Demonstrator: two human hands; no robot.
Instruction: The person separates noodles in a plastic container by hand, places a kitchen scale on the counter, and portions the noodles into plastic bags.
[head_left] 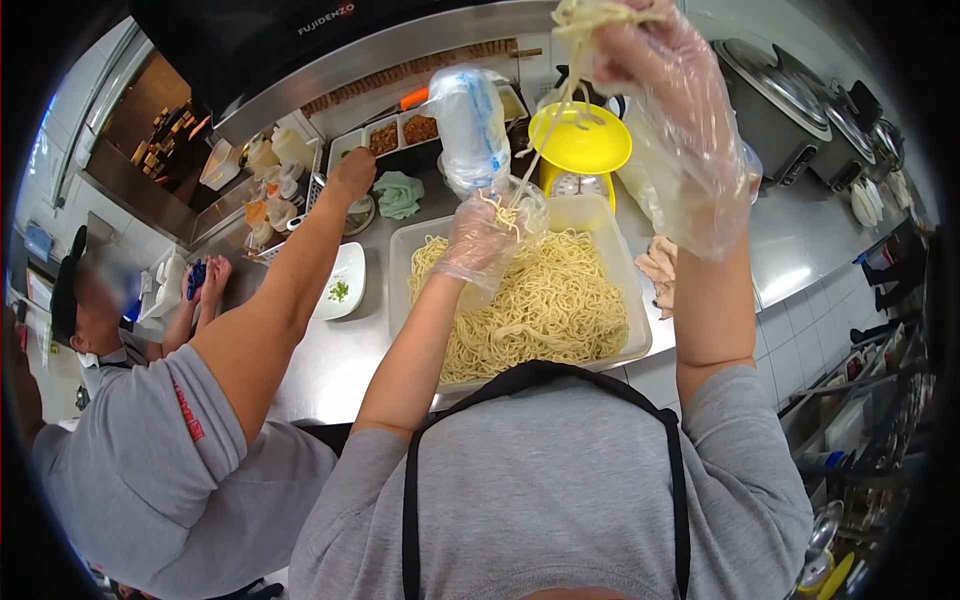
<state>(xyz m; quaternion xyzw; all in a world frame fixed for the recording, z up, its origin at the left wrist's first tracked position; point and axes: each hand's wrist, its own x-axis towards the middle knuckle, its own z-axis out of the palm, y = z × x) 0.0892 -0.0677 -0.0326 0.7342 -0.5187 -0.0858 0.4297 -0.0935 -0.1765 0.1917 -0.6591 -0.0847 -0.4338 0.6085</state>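
My right hand (645, 60), in a clear plastic glove, is raised high at the top right. Its fingers are closed on a bunch of noodles (590, 18), and a few long strands hang from it down toward my left hand (478, 240). That hand, gloved too, is over the back of a plastic tub (640, 300), its fingers closed around a small clump of noodles (505, 212). Below it, a big heap of yellow noodles (550, 305) fills much of the tub. Behind the tub stands a yellow kitchen scale (582, 140), below and left of my right hand.
A clear plastic bag (468, 125) stands behind my left hand. To the left are a white bowl (342, 285) with chopped greens and a green cloth (398, 194). A co-worker's arm (290, 260) reaches toward topping trays (383, 137). Large cookers (775, 95) stand right.
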